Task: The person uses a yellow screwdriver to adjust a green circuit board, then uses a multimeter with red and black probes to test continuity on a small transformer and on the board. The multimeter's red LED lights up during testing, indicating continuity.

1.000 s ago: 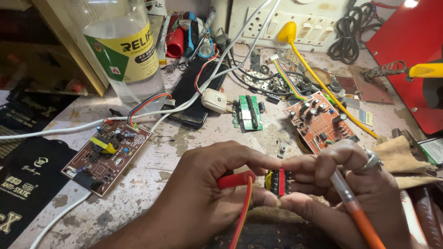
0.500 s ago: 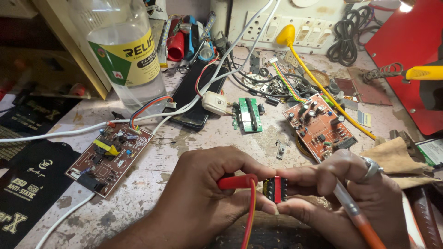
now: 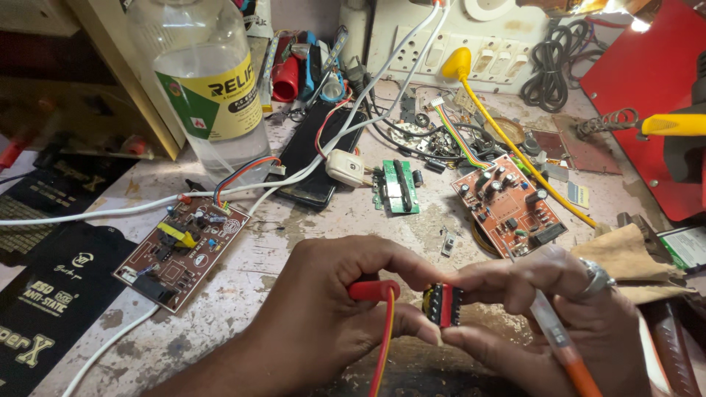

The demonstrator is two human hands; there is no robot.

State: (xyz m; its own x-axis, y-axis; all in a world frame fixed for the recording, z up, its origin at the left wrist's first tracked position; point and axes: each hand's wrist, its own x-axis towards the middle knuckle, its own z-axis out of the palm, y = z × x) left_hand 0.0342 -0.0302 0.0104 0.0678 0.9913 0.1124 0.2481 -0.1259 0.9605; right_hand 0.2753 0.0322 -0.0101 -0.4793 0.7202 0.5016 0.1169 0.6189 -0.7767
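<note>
Both hands have drifted slightly right and nearer since the earlier frames, and the small part now sits more squarely between the fingertips.

Behind them, on the far left of the scarred grey workbench (image 3: 316,242), stands a large clear plastic bottle with a yellow and green label (image 3: 209,81) (liquid inside, close to bare electronics), so a careless elbow could tip it onto the brown rectangular circuit board (image 3: 184,250) at near left. An orange-brown populated circuit board (image 3: 507,206) lies to the right, a small green circuit board (image 3: 395,187) between them.

At the near edge, the left hand (image 3: 323,316) is closed around a red-tipped test probe with red and yellow leads (image 3: 375,290), pinching it between thumb and forefinger. The right hand (image 3: 544,316) grips a small black and red transformer-like component with a yellow core (image 3: 443,305) in its fingertips, while also tucking an orange-handled tool (image 3: 562,349) along the fingers. That crowded grip could let the component slip, or the probe tip could skid across neighbouring pins and bridge them.
</note>
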